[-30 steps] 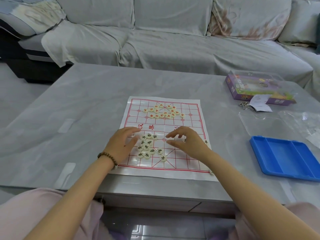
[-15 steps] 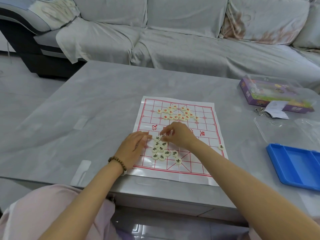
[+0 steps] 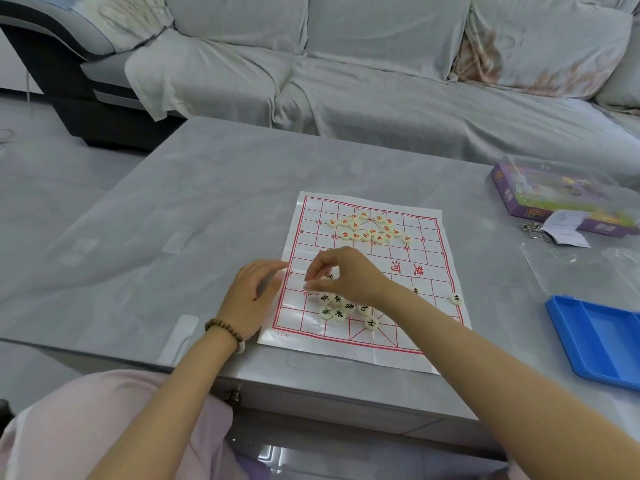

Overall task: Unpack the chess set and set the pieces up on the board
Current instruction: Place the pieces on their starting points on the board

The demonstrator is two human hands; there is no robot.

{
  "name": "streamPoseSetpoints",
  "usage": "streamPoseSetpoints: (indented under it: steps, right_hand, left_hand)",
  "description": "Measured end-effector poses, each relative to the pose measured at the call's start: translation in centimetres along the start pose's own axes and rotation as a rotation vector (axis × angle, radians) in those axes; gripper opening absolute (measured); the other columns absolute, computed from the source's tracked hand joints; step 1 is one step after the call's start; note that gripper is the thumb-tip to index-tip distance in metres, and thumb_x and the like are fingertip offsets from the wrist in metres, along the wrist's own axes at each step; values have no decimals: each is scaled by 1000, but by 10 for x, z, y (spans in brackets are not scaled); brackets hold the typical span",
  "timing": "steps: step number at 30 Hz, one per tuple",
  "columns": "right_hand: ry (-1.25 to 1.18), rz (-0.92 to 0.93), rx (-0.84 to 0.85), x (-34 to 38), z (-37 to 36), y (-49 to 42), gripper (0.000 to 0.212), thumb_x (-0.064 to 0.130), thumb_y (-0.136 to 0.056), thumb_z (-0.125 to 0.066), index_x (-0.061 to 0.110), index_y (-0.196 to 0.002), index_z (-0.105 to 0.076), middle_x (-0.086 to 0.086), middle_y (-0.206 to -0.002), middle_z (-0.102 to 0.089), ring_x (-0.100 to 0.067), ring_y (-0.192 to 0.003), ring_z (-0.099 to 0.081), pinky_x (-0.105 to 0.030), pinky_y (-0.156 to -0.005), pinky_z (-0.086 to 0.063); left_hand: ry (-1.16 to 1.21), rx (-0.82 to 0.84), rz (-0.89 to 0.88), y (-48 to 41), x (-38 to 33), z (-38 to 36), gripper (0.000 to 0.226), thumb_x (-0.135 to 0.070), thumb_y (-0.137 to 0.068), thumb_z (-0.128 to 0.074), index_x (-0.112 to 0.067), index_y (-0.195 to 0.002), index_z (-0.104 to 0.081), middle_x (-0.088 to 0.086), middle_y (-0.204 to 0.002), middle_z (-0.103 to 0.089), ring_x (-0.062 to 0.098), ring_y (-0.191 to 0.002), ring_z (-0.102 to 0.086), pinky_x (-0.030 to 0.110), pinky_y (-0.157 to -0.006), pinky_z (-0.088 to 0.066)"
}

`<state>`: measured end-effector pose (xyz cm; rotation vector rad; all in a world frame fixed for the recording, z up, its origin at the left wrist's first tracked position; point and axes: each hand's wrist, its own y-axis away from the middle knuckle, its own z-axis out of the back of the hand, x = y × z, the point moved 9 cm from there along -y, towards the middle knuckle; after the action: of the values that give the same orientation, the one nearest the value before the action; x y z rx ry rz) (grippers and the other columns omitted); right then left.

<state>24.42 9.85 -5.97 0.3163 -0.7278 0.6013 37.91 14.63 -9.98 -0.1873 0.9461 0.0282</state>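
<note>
Left hand (image 3: pixel 252 296) rests on the worktop (image 3: pixel 207 202) at the left edge of the board (image 3: pixel 429 244), fingers loosely apart, holding nothing. Right hand (image 3: pixel 346 275) is over the board's near-left part, fingertips drawn together; whether they pinch a piece cannot be told. Black-marked pieces (image 3: pixel 337 306) cluster beneath it, and red-marked pieces (image 3: pixel 367 230) lie on the board's far half.

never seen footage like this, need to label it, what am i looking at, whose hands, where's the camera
No machine: a person wears a camera on the head, so the single view looks down at their own arms. On the grey table lies a paper chess board. Red-marked pieces cluster at its far end, black-marked pieces nearer. The left hand rests open at the board's left edge. The right hand curls over the black-marked pieces; whether it pinches one is unclear. A blue tray lies to the right.
</note>
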Motion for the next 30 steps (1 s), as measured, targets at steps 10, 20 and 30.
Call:
streamPoseSetpoints:
  steps: [10,20,30]
  right_hand:
    - [-31,-38,-205,-15,12,9,16,31,-84,-66,27,-98,-71,14,-89,-60,-4,-81,-49,-20,-72,-40]
    - [19,-83,-135,-34,17,37,16,27,-85,-66,30,-99,-71,11,-98,-59,-6,-90,-52,-16,-77,-41]
    - [175,-78,39,-22,0,26,25,29,-82,-69,30,-108,-69,5,-99,-55,-10,-92,-49,-28,-83,-44]
  left_hand:
    - [-194,93,-86,3,-10,-5,39,-52,-84,-55,-37,-119,-56,-11,-128,-50,11,-128,-30,37,-111,-23]
    - [-303,162,-86,-7,-20,-23,27,-51,-78,-63,-42,-104,-62,-15,-105,-51,5,-105,-34,26,-98,-28]
    - [-286,214,-73,-4,-15,-17,28,-48,-80,-62,-45,-107,-60,-18,-102,-46,5,-103,-32,26,-97,-28]
